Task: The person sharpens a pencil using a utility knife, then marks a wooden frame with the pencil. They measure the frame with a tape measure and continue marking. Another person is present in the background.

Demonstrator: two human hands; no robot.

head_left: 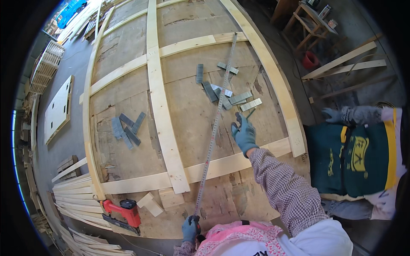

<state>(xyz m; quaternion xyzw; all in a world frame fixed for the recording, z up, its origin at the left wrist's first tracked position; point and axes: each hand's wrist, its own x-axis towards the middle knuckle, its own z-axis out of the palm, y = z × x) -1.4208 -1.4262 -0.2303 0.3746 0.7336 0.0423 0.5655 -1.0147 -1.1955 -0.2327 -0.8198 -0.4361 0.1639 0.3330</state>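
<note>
Left hand (190, 228), gloved, at 6 o'clock of the frame, was closed around the tape measure case, gripping it at the near edge of the plywood sheet (192, 111). The tape measure (215, 123) blade ran from there toward 12 o'clock, crossing the near horizontal batten (222, 164) and reaching up to the far one near the top.

Right hand (244, 134), also gloved, sat just right of the blade at mid-length, fingers loosely spread, pinching a pencil (250, 113) whose tip pointed toward 1 o'clock. Whether the palm touched the sheet, cannot tell.

Strips of staples (226, 91) lay scattered at 12 o'clock from the right hand, some under the blade. A second bunch of staple strips (127, 128) lay at 9 o'clock, on the other side of the long upright batten (161, 102).

Red nail gun (121, 211) lay at 9 o'clock from the left hand, at the sheet's near corner, two small wood offcuts (150, 204) between them.

Another person in a green apron (350, 160) stood at 3 o'clock, their gloved hand (331, 114) off the frame's right rail (273, 72).
</note>
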